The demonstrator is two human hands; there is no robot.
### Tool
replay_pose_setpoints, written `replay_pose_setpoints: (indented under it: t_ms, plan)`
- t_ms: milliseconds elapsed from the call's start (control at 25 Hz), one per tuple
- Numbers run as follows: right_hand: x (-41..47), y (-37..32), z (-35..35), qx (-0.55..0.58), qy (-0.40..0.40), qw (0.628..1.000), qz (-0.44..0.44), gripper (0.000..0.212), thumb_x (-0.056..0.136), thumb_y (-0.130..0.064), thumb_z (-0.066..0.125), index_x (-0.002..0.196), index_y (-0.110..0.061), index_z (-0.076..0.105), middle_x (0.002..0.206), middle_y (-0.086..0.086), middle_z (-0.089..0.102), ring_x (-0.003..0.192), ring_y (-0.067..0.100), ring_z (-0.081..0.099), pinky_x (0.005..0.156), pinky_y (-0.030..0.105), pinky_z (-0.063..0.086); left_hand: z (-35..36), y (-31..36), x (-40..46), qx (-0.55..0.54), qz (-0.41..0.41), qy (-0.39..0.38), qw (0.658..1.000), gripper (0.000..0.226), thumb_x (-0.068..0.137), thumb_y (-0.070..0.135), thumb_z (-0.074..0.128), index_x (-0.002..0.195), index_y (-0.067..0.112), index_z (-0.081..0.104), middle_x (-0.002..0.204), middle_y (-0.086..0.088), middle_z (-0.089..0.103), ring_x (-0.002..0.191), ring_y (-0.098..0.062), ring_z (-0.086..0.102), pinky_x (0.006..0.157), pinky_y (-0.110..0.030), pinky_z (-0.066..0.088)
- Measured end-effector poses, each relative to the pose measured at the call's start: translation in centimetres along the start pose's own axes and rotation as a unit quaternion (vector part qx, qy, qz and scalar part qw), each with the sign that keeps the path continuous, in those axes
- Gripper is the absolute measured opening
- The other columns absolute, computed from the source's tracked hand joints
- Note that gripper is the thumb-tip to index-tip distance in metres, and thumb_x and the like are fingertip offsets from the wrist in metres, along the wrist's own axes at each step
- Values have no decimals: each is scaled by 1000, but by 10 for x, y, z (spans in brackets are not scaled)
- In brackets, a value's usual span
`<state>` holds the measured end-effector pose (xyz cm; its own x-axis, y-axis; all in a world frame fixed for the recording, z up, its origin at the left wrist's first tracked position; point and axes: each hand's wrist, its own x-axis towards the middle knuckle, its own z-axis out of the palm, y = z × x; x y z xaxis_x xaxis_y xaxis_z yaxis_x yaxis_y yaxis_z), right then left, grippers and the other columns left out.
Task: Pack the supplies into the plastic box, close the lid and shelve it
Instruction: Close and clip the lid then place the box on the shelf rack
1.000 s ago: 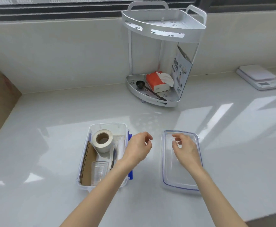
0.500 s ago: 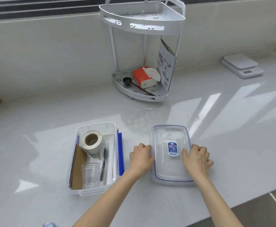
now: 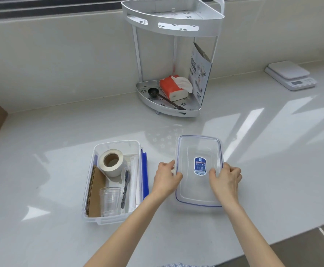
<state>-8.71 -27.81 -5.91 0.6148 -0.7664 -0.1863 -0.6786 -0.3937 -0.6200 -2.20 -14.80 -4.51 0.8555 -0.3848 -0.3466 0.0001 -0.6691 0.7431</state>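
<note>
A clear plastic box (image 3: pixel 117 144) stands open on the white counter, left of centre. Inside lie a roll of tape (image 3: pixel 111 162), a brown cardboard sleeve (image 3: pixel 96 191), a clear cup (image 3: pixel 109 197) and a dark pen (image 3: pixel 125 186); a blue clasp (image 3: pixel 143 174) runs along its right side. To the right is the clear lid (image 3: pixel 198 151) with a blue rim and a blue label. My left hand (image 3: pixel 166 178) grips the lid's left edge and my right hand (image 3: pixel 225 179) grips its right edge. The lid looks slightly raised off the counter.
A white two-tier corner rack (image 3: pixel 173 22) stands at the back wall; its lower tier holds an orange tissue pack (image 3: pixel 171 87), a black scoop (image 3: pixel 153 92) and a leaflet. A white kitchen scale (image 3: pixel 290 75) sits far right. The counter's front edge runs along the lower right.
My hands moved from above the lid to its two long edges and took hold of it. The lid now looks slightly lifted. The view shifted a little.
</note>
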Motion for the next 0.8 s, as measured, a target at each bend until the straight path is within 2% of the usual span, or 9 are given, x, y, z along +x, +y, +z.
replay_pose_setpoints:
  t_ms: [120,240,360,480,640,800]
  plan:
    - [0,-11,-5,42,0,999,-29,45,91,-14,45,130,6,36,128,27,33,121,39,28,97,43,34,-16,7,-3,-41,17,35,998,49,87,18,48,135,13,39,131,-12,43,109,-23,56,91,-28,42]
    - [-2,-25,-6,100,-1,993,-61,39,91,-12,42,126,4,43,125,25,36,122,38,31,100,38,33,-42,10,-8,-62,31,76,995,48,86,18,52,132,14,42,128,-12,46,105,-21,57,87,-23,41]
    - [-11,-46,0,121,-19,987,-103,34,89,-11,44,120,3,48,121,21,39,120,36,37,98,32,33,-68,4,-16,-67,30,126,989,47,86,20,55,131,14,44,126,-12,47,99,-19,56,90,-32,45]
    - [-25,-67,7,145,-51,977,-146,30,88,-10,47,117,-2,50,109,8,36,116,33,44,93,27,33,-92,-11,-25,-87,6,159,983,47,85,24,56,130,16,46,123,-11,50,96,-16,53,92,-37,48]
    - [-42,-93,19,151,-119,965,-180,40,89,-12,46,129,-8,44,113,5,36,118,25,45,95,23,33,-120,-37,-41,-117,-28,194,974,43,84,21,58,126,15,51,113,-12,57,90,-19,56,89,-36,47]
    - [-59,-107,32,142,-178,950,-212,38,90,-12,46,128,-11,44,106,-1,31,115,23,46,93,20,32,-137,-63,-53,-124,-69,221,965,42,84,23,59,125,17,53,113,-8,52,101,-26,58,97,-44,47]
